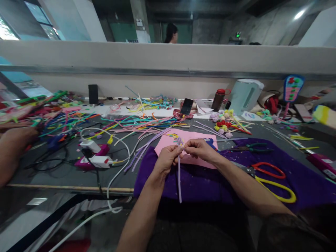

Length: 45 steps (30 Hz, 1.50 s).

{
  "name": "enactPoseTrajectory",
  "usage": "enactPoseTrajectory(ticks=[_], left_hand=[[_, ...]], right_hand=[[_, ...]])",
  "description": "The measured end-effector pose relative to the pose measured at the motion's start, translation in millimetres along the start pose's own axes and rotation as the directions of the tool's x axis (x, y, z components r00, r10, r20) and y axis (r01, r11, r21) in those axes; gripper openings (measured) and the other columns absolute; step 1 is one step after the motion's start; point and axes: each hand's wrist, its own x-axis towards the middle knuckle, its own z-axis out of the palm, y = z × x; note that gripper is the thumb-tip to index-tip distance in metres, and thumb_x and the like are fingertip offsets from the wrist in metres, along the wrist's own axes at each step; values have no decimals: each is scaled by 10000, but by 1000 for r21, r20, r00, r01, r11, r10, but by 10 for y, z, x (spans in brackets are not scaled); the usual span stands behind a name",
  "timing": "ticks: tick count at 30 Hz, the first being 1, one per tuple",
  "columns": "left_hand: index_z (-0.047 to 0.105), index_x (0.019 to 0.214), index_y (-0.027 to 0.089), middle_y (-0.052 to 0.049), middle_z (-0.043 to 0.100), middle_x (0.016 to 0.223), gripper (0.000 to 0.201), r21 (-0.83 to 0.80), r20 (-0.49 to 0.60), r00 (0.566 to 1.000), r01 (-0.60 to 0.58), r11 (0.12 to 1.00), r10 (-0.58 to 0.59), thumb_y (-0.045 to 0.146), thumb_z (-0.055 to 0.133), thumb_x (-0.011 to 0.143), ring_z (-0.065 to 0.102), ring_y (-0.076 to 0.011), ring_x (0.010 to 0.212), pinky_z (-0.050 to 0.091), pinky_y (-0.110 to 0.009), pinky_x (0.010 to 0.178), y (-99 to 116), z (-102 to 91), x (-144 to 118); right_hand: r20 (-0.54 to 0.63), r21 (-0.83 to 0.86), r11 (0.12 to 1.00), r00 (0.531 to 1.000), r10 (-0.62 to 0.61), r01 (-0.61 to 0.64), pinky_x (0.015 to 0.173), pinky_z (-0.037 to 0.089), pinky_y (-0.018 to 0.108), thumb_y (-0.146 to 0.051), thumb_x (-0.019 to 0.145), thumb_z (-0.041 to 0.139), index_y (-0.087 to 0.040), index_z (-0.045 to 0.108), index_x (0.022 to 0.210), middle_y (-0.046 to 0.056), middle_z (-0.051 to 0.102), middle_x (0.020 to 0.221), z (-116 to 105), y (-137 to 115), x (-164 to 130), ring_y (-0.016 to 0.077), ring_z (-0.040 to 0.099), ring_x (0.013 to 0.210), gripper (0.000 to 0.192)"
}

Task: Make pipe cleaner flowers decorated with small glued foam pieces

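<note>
My left hand (167,159) and my right hand (200,149) meet over a pink sheet (195,140) and pinch the top of a lilac pipe cleaner (179,182). Its stem hangs straight down in front of a purple cloth (204,182). A small lilac curl sits at its upper end between my fingertips. Both hands grip the same piece, the left on the stem and the right at the curled tip.
Scissors with red and yellow handles (273,180) lie on the cloth at right, green pliers (249,147) beyond them. Heaps of coloured pipe cleaners (136,124) cover the table. A glue gun (91,159) with cables lies left. Another person's arm (13,147) reaches in at far left.
</note>
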Motion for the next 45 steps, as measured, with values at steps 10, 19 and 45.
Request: enactPoseTrajectory(ticks=[10,19,45], left_hand=[[487,582,137,70,398,388,329,-122,166,979,138,983,-116,418,643,651,247,-3,286,131,-152,297,24,-17,-9],[497,614,130,74,392,410,314,-173,242,958,199,965,-154,405,644,654,193,9,291,117,-141,285,-9,-35,17],[512,593,126,52,442,436,311,-233,57,995,94,968,-83,394,658,648,274,4,304,162,-138,293,30,-31,15]], right_hand=[[86,260,963,995,53,-73,378,284,166,-322,685,647,-133,534,691,-37,481,547,-73,31,-8,52,423,425,220],[152,374,921,987,58,-112,380,311,158,-328,678,657,-128,561,755,-13,532,619,-79,49,-30,49,463,444,234],[-400,-205,976,916,-11,-78,411,297,217,-354,753,489,-171,515,646,-21,490,498,-918,-85,-322,85,402,405,213]])
